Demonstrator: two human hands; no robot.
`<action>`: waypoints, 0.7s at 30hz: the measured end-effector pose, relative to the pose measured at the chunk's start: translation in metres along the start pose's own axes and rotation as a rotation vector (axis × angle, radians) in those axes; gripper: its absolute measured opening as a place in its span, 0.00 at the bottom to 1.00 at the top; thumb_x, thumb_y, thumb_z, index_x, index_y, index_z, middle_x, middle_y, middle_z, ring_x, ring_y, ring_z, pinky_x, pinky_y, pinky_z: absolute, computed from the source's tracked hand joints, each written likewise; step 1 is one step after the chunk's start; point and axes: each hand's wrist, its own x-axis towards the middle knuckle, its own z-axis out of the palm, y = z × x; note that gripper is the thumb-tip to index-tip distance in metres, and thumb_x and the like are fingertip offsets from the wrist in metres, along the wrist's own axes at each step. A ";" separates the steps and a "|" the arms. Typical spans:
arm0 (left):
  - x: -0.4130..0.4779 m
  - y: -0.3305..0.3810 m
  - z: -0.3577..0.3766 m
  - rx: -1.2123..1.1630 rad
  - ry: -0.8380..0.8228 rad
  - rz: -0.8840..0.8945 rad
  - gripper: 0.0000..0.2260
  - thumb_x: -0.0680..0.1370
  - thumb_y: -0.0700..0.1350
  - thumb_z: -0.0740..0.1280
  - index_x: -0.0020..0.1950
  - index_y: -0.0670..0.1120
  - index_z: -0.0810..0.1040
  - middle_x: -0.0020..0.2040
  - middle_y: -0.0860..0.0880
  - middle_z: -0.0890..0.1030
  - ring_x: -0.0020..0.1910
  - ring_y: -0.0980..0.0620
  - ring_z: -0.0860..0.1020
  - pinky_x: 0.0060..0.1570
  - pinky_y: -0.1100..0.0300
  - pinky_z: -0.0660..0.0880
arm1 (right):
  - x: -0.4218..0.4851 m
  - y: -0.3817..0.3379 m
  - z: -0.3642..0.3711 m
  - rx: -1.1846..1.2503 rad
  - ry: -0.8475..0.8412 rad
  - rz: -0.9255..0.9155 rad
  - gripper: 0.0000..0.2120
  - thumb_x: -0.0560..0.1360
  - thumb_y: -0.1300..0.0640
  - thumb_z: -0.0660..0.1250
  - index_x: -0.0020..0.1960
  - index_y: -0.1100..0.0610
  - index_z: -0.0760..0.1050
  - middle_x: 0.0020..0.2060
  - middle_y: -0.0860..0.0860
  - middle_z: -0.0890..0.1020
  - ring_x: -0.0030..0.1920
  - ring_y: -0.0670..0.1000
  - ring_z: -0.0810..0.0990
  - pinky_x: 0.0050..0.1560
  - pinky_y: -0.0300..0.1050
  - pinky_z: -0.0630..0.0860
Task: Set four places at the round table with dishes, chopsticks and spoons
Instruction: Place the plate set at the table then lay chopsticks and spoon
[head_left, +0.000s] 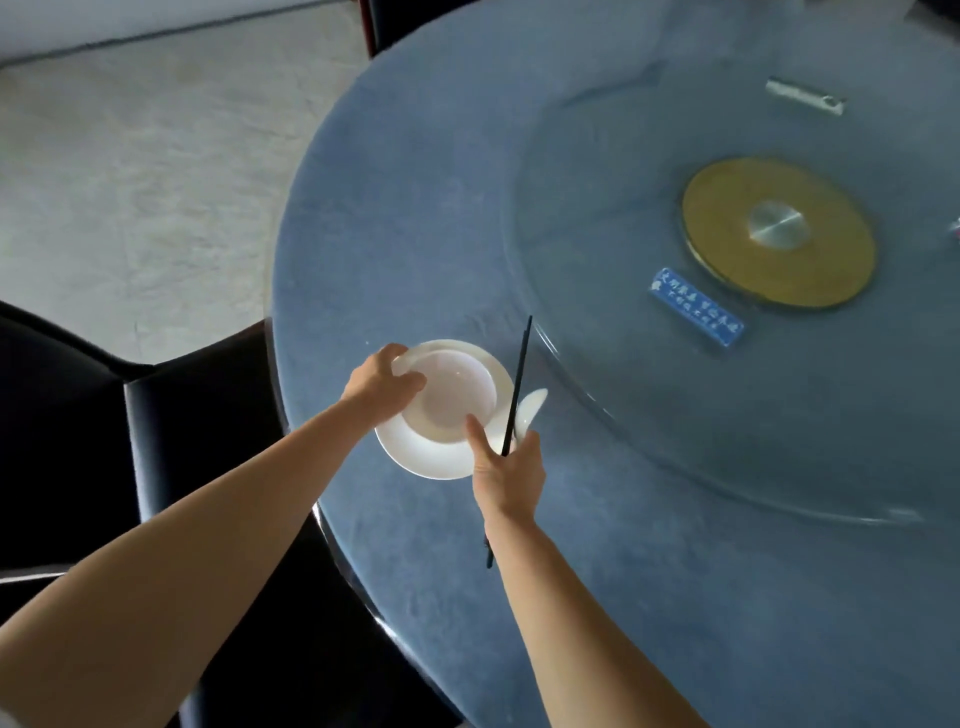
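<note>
On the blue-clothed round table (415, 208), beside a black chair (78, 389) and pale floor (130, 182): left hand (376, 384) grips bowl (457, 395) rim over plate (415, 457); right hand (511, 478) pinches chopsticks (519, 384) and spoon (532, 408).

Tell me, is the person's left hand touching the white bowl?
Touching. The head view shows the left hand with its fingers curled over the left rim of the white bowl, no gap between them.
</note>
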 end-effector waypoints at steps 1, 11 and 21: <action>0.005 -0.003 0.000 0.009 0.001 0.004 0.22 0.76 0.48 0.67 0.69 0.55 0.72 0.61 0.45 0.78 0.49 0.45 0.74 0.45 0.57 0.70 | 0.002 0.002 0.005 -0.013 0.006 0.004 0.25 0.68 0.38 0.75 0.52 0.53 0.71 0.41 0.39 0.77 0.40 0.42 0.76 0.37 0.34 0.69; 0.030 -0.036 0.015 0.085 -0.005 -0.002 0.23 0.77 0.48 0.64 0.73 0.50 0.68 0.65 0.40 0.71 0.55 0.39 0.76 0.46 0.55 0.69 | 0.002 0.015 0.037 -0.092 0.063 0.007 0.27 0.70 0.40 0.75 0.56 0.59 0.73 0.44 0.49 0.81 0.46 0.52 0.79 0.45 0.45 0.73; 0.019 -0.033 0.028 0.112 0.085 -0.019 0.20 0.78 0.45 0.59 0.69 0.42 0.69 0.64 0.37 0.66 0.66 0.37 0.63 0.64 0.45 0.65 | 0.003 0.019 0.038 -0.160 0.059 -0.023 0.29 0.71 0.39 0.73 0.53 0.64 0.75 0.49 0.57 0.81 0.50 0.58 0.79 0.55 0.55 0.75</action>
